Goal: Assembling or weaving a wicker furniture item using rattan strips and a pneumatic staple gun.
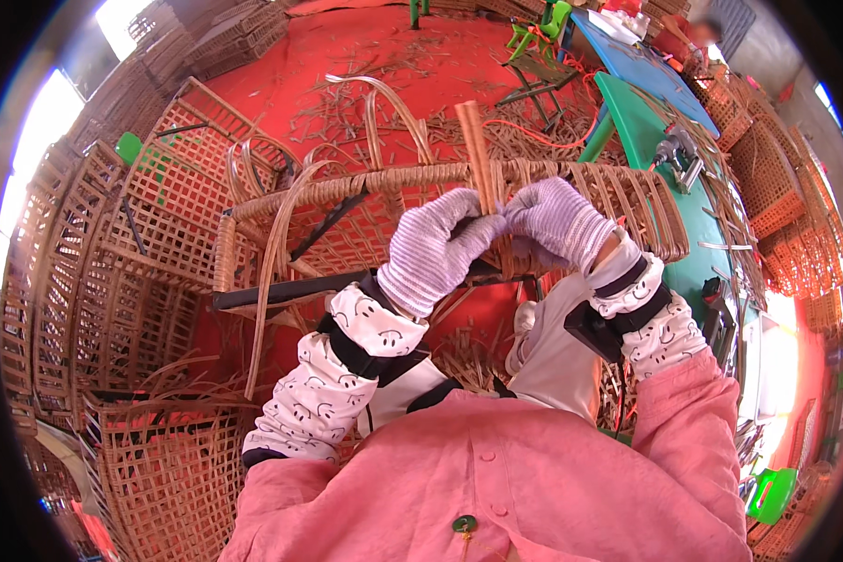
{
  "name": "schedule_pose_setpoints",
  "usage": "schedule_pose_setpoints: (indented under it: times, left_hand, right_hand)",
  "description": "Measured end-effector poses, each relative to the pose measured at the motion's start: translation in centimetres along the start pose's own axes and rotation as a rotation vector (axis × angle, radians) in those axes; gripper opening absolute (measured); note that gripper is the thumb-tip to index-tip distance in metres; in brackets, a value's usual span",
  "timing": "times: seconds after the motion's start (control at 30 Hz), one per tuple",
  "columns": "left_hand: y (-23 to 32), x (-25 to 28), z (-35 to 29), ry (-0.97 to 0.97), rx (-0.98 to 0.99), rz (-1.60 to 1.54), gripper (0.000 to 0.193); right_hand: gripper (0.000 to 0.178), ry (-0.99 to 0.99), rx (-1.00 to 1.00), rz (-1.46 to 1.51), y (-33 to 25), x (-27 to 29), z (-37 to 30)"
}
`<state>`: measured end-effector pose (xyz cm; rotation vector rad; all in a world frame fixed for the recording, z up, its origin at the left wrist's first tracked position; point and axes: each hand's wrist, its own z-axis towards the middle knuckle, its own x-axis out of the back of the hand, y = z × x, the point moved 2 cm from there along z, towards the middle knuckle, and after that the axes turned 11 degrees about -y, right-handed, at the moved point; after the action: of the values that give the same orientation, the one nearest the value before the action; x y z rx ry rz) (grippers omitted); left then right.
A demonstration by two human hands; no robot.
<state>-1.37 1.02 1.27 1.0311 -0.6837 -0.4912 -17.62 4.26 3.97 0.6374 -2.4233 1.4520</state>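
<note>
Across my lap lies a woven rattan frame [347, 183] with a wrapped rim and black metal bars. My left hand [440, 245], in a striped lilac glove, is closed on a small bundle of flat rattan strips [476, 150] standing up over the rim. Right beside it, my right hand [550, 217], gloved alike, pinches at the base of the same strips; the fingertips of both hands meet there. Several loose strip ends [377, 112] loop up from the rim to the left, and one long strip [276, 281] hangs down past the frame's left end.
Woven rattan panels [173, 178] stand stacked at the left, with a rattan basket [164, 468] at lower left. To the right, a green table [693, 220] bears a power tool [676, 150]. Strip scraps litter the red floor [318, 66]. Another person [679, 42] is at far right.
</note>
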Motion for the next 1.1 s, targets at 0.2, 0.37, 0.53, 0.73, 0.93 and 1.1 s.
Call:
schedule_pose_setpoints:
  times: [0.2, 0.37, 0.53, 0.73, 0.93, 1.1]
  left_hand:
    - [0.1, 0.4, 0.0, 0.039, 0.033, -0.068, 0.015]
    - [-0.2, 0.4, 0.0, 0.067, 0.029, -0.189, 0.015]
    - [-0.2, 0.8, 0.2, 0.06, 0.096, -0.364, 0.014]
    - [-0.2, 0.6, 0.7, 0.093, 0.053, -0.405, 0.013]
    - [0.3, -0.2, 0.3, 0.129, -0.003, -0.478, 0.016]
    - [0.3, -0.4, -0.2, 0.19, 0.056, -0.582, 0.018]
  right_hand:
    - [0.027, -0.093, -0.005, -0.133, -1.0, -0.6, -1.6]
    - [0.019, 0.053, 0.335, -0.371, 1.1, -2.2, -2.7]
    - [0.025, 0.38, 0.466, -1.059, 1.9, -4.1, -4.1]
    - [0.03, 0.551, 0.765, -0.826, 3.3, -3.5, -2.6]
    - [0.039, 0.597, 0.813, -0.719, 3.9, -4.1, -1.7]
    - [0.032, 0.538, 0.855, -0.64, 3.3, -4.3, -1.8]
